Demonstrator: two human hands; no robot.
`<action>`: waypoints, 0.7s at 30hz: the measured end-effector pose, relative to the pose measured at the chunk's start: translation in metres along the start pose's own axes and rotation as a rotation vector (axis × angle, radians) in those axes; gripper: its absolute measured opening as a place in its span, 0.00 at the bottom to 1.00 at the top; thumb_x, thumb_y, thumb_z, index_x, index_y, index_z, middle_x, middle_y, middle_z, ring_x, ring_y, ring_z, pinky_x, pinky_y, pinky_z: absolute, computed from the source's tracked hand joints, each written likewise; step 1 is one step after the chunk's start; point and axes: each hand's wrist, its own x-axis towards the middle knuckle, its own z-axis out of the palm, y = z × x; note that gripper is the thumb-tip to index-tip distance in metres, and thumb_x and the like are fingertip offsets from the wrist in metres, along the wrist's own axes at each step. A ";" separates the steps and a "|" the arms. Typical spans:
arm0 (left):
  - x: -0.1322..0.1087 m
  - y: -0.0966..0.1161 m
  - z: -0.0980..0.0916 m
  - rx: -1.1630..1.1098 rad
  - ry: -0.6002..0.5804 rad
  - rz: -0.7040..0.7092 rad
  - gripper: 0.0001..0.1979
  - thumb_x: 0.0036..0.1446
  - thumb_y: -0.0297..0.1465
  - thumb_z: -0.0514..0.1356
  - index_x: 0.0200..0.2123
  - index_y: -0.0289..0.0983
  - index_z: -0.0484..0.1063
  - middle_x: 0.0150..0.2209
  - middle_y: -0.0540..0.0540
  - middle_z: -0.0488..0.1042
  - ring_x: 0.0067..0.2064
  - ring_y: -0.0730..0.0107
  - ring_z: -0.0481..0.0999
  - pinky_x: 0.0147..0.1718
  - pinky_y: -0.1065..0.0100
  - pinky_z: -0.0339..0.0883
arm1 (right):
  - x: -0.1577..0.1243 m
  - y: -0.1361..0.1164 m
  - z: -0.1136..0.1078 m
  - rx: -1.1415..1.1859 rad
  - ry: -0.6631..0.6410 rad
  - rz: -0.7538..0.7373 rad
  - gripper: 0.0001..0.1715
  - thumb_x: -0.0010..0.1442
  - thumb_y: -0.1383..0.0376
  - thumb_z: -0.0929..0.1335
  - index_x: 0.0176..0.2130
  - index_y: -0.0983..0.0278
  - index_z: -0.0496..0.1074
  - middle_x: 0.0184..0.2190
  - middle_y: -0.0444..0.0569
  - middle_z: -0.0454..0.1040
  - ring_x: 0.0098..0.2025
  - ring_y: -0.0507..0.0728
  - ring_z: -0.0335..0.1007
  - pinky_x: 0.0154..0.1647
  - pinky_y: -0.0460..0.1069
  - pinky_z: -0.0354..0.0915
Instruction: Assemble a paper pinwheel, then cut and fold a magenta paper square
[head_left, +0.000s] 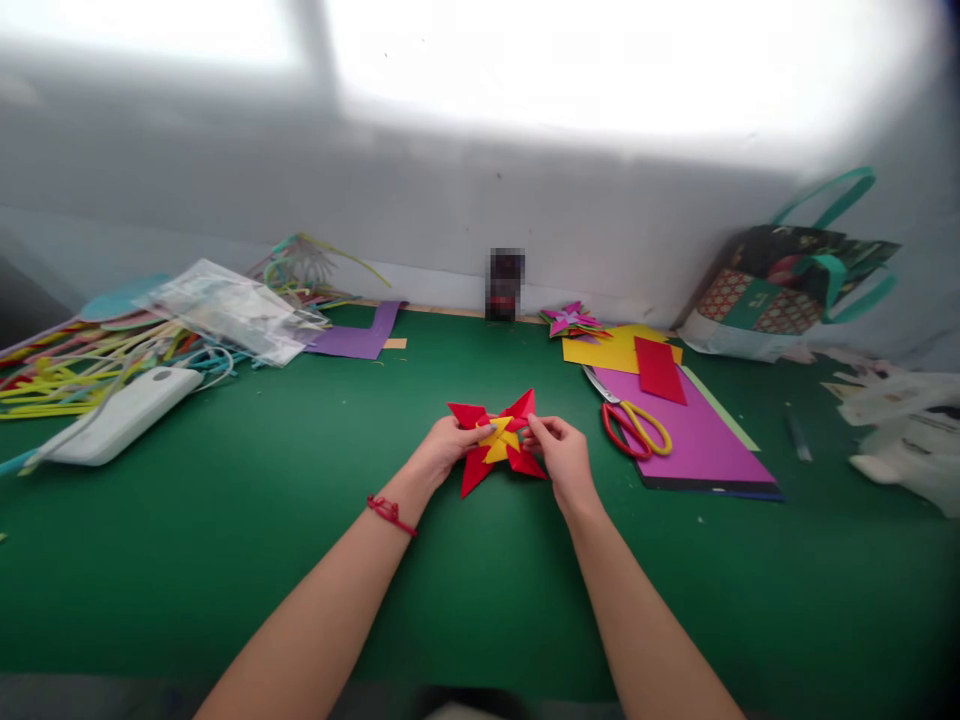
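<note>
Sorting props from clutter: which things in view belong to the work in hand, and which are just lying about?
Work in hand:
red star, held by left hand and right hand
likely red paper, yellow paper (same colours)
perhaps scissors

Seemingly lying about:
tote bag
white device
clear packet
coloured strands

The star (496, 446), folded from red and yellow paper, spreads four pointed red arms around a yellow middle of overlapping folds, pinched on one side by the left hand (448, 446) and on the other by the right hand (564, 455), near the desk's (337, 420) middle.
</note>
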 end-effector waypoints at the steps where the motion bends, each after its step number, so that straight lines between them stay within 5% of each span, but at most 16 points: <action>1: 0.001 -0.002 0.002 -0.017 0.037 0.029 0.22 0.38 0.33 0.69 0.38 0.30 0.73 0.38 0.38 0.77 0.40 0.58 0.76 0.42 0.61 0.70 | -0.001 0.000 0.001 0.005 -0.003 -0.005 0.19 0.45 0.52 0.70 0.26 0.65 0.71 0.22 0.47 0.73 0.24 0.53 0.70 0.30 0.50 0.69; 6: 0.003 -0.003 0.005 -0.023 0.078 0.130 0.22 0.38 0.33 0.69 0.38 0.29 0.73 0.38 0.38 0.77 0.40 0.59 0.76 0.43 0.60 0.69 | -0.005 -0.001 0.004 0.002 0.007 -0.037 0.20 0.46 0.50 0.70 0.27 0.65 0.71 0.23 0.47 0.73 0.26 0.54 0.69 0.30 0.49 0.68; 21: -0.004 0.000 0.006 -0.006 0.022 0.142 0.21 0.39 0.33 0.69 0.38 0.30 0.73 0.38 0.38 0.77 0.40 0.59 0.76 0.43 0.61 0.68 | -0.005 -0.003 0.001 -0.038 -0.023 -0.073 0.21 0.46 0.49 0.69 0.26 0.66 0.71 0.21 0.46 0.71 0.23 0.51 0.64 0.25 0.46 0.63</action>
